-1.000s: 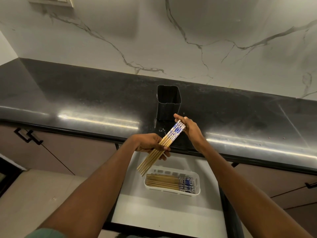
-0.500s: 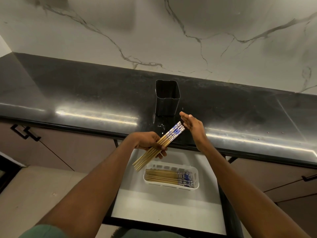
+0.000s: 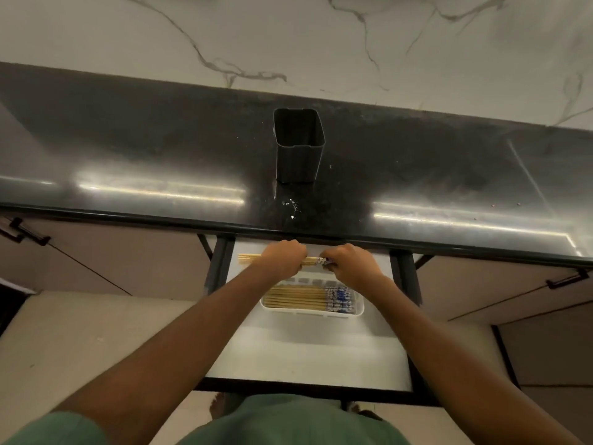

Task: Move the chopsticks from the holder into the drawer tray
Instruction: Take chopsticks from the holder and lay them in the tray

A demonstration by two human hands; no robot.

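Observation:
A bundle of wooden chopsticks (image 3: 248, 259) with blue-patterned tops is held level over the open drawer. My left hand (image 3: 284, 256) grips its middle, and my right hand (image 3: 348, 263) pinches its patterned end. Just below, the white tray (image 3: 311, 311) in the drawer holds several more chopsticks (image 3: 298, 297) lying side by side, patterned ends to the right. The dark square holder (image 3: 298, 146) stands upright on the black countertop, and nothing sticks out of it.
The white drawer (image 3: 305, 348) is pulled out under the black countertop (image 3: 144, 155). Closed cabinet doors with dark handles (image 3: 24, 231) flank it on both sides. Small water drops (image 3: 290, 205) lie in front of the holder. A marble wall rises behind.
Both hands came down from the counter edge into the drawer. The bundle turned from a slant to level, and my right hand closed on its patterned end.

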